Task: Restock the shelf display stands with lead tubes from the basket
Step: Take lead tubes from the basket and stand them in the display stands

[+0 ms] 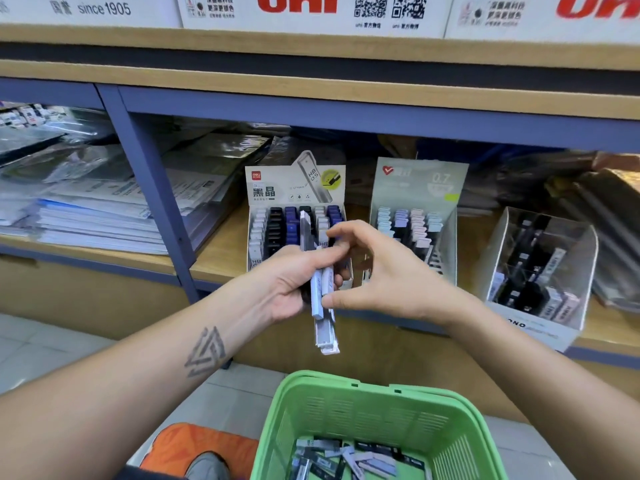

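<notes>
My left hand (294, 282) grips a bundle of lead tubes (323, 306), white and pale blue, with one dark tube sticking up at the top. My right hand (377, 275) pinches a tube of that bundle between thumb and fingertips. Both hands hover in front of the left display stand (294, 188), whose rows hold white, black and blue tubes. To its right on the same shelf stands a grey-green display stand (419, 188) with pastel tubes. Below me sits the green basket (363, 403), several loose tubes lying at its bottom.
A clear-walled display box (540, 265) with dark and pale tubes stands at the right. Stacks of paper and plastic folders (97, 202) fill the left compartment, behind a blue shelf post (156, 202). White cartons (311, 8) line the upper shelf. An orange cushion (201, 445) lies on the floor.
</notes>
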The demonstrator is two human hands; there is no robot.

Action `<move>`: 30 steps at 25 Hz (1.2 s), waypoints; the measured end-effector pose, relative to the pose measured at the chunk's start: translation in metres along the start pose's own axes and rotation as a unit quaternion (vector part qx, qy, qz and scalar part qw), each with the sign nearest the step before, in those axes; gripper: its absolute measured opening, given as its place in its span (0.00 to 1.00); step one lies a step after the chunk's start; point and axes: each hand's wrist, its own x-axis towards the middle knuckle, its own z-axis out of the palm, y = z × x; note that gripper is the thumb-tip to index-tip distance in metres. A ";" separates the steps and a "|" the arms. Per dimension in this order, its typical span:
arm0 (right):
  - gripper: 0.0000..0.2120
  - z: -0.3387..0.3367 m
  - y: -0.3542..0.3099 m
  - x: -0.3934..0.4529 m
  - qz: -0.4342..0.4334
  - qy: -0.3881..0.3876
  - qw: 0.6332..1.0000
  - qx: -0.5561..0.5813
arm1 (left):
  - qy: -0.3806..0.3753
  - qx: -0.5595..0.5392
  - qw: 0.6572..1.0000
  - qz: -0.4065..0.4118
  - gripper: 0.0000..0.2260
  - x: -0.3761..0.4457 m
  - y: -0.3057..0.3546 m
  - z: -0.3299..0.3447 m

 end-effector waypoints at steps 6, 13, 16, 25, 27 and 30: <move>0.34 -0.040 0.015 -0.017 0.065 0.078 0.995 0.027 | -0.068 0.033 0.997 -0.003 0.14 0.010 -0.004 0.031; 0.25 -0.085 0.039 -0.055 0.102 0.091 0.982 0.131 | -0.143 0.079 0.987 0.001 0.05 0.020 -0.017 0.078; 0.19 -0.104 0.054 -0.072 0.099 0.124 0.966 0.204 | -0.172 0.067 0.983 -0.016 0.11 0.026 -0.026 0.097; 0.09 -0.140 0.089 -0.110 0.110 0.150 0.968 0.171 | -0.223 0.060 0.970 -0.069 0.10 0.038 -0.048 0.138; 0.09 -0.149 0.095 -0.117 0.108 0.153 0.974 0.131 | -0.223 0.063 0.970 -0.070 0.07 0.040 -0.053 0.143; 0.09 -0.155 0.101 -0.123 0.007 0.101 0.988 -0.119 | -0.216 0.065 0.971 -0.074 0.08 0.044 -0.058 0.148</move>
